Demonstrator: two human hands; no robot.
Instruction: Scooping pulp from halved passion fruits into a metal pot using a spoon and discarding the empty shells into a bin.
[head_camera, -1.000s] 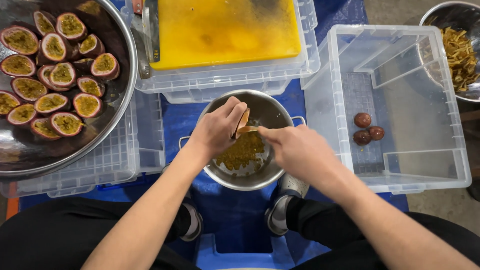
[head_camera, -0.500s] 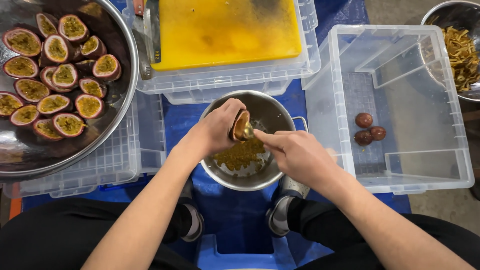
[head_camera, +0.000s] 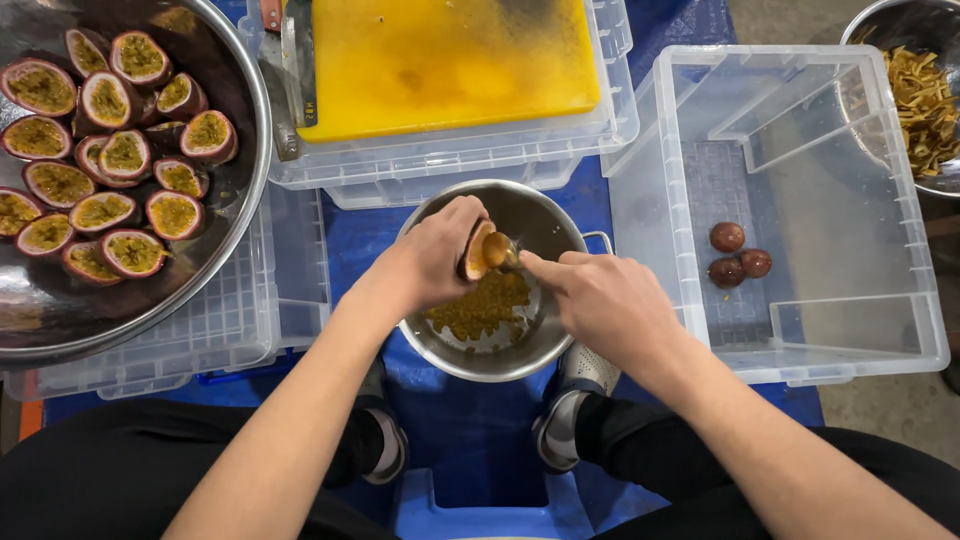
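The fingers of the left hand (head_camera: 432, 258) are closed around a halved passion fruit (head_camera: 477, 250), tilted with its cut face toward the right hand (head_camera: 605, 300). That hand's fingers pinch the handle of a spoon (head_camera: 502, 251) whose bowl sits inside the fruit's hollow. Both are held over the steel pot (head_camera: 497, 345), above its far half, and a mound of yellow seeded pulp (head_camera: 483, 308) lies on the pot's bottom.

Left of the pot, a wide steel basin (head_camera: 205, 265) holds many cut halves (head_camera: 105, 160), pulp up. Beyond the pot, a yellow cutting board (head_camera: 445, 60) rests on an overturned clear crate (head_camera: 460, 165), with a knife (head_camera: 298, 70) at its left edge. Right of the pot, a clear bin (head_camera: 850, 300) holds three whole fruits (head_camera: 737, 252). Beyond that bin, another bowl (head_camera: 915, 95) holds pale yellowish strips.

The fruit is held close to the pot's far rim, so a hard scrape could, I judge, flick pulp over the edge onto the blue sheet (head_camera: 440, 420) below. The shell looks wet, and a slipping grip could drop it into the pulp.

The spoon's handle is hidden inside the right hand, and how much pulp remains in the shell cannot be made out. The basin and the far bowl are cut off by the frame, and what the strips are is unclear.
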